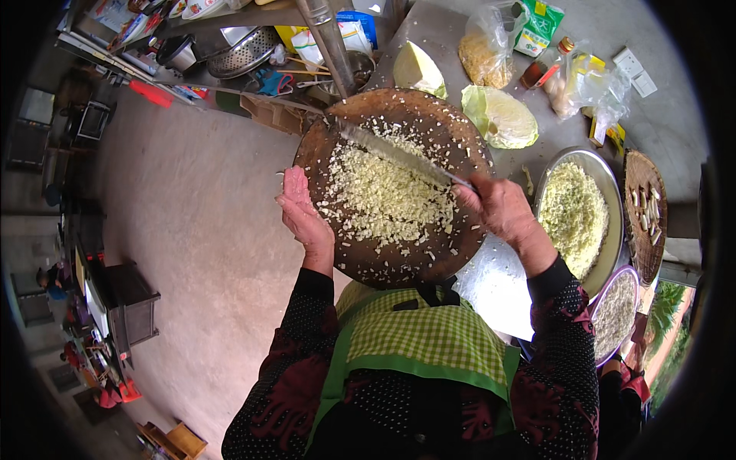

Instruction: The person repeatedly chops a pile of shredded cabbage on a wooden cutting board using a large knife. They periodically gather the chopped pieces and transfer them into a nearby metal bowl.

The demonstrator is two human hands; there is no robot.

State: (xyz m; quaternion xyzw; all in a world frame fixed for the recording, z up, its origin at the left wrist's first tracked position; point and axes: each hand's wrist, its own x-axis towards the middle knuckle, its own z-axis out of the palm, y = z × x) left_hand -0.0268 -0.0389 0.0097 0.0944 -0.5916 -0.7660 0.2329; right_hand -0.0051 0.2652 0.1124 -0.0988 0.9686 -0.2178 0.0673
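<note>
A round wooden chopping block (402,271) carries a spread heap of finely chopped cabbage (382,198), with loose bits scattered to its edges. My right hand (501,208) grips the handle of a cleaver (397,154). Its slightly blurred blade slants across the far side of the heap, pointing up and left. At the block's left rim, my left hand (306,215) is raised with fingers extended and nothing in it; small bits cling to the skin. Beyond the block sit a cabbage wedge (418,70) and a cut cabbage half (506,118).
Right of the block, a steel basin (615,230) holds chopped cabbage, beside a woven tray (631,253) with pale pieces and a purple-rimmed bowl (636,287). Bags and a bottle (543,68) stand at the back. A metal post (328,43) rises near the block's far edge.
</note>
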